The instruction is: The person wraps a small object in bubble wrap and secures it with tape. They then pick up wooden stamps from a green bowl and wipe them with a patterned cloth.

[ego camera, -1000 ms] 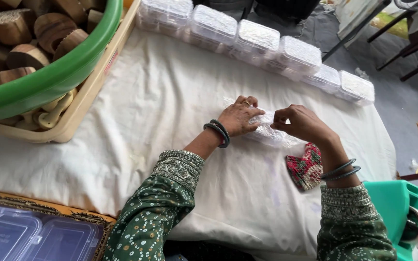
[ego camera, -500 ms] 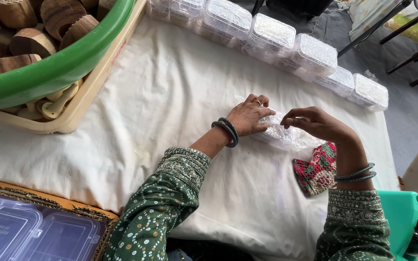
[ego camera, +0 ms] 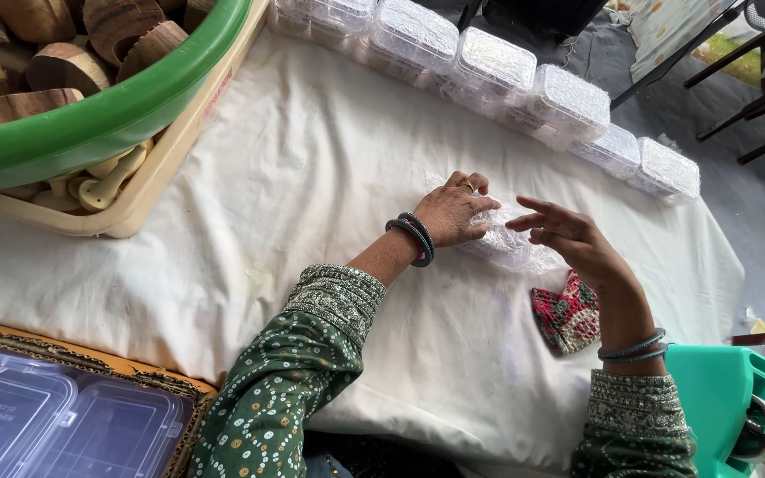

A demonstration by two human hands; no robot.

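Head view: a bubble-wrapped bundle [ego camera: 502, 241] is seen lying on the white cloth [ego camera: 312, 177] covering the table, roughly mid-table and well short of the far edge. It is pressed down by the left hand [ego camera: 452, 212], fingers curled over its near-left end, so a light hold on the wrap is judged. The right hand [ego camera: 568, 239] is held just beside the bundle's right end with fingers spread and loose; nothing is gripped, and contact with the wrap cannot be confirmed.

Done so far, judged from the layout: a row of wrapped boxes [ego camera: 489, 66] is lined up along the far edge, at least six counted, all fully covered in bubble wrap. The bundle under the hands appears covered but not closed off; whether tape has been applied cannot be told.

Left, as far as shown: a green tub of wooden pieces [ego camera: 90, 115] sits in a cream tray [ego camera: 161, 168] at far left, apparently unwrapped stock. Clear lidded containers [ego camera: 46, 416] are stacked at near left. A patterned red pouch [ego camera: 567, 312] lies near the right wrist, and a teal tape dispenser [ego camera: 728, 398] sits at the right edge, untouched.
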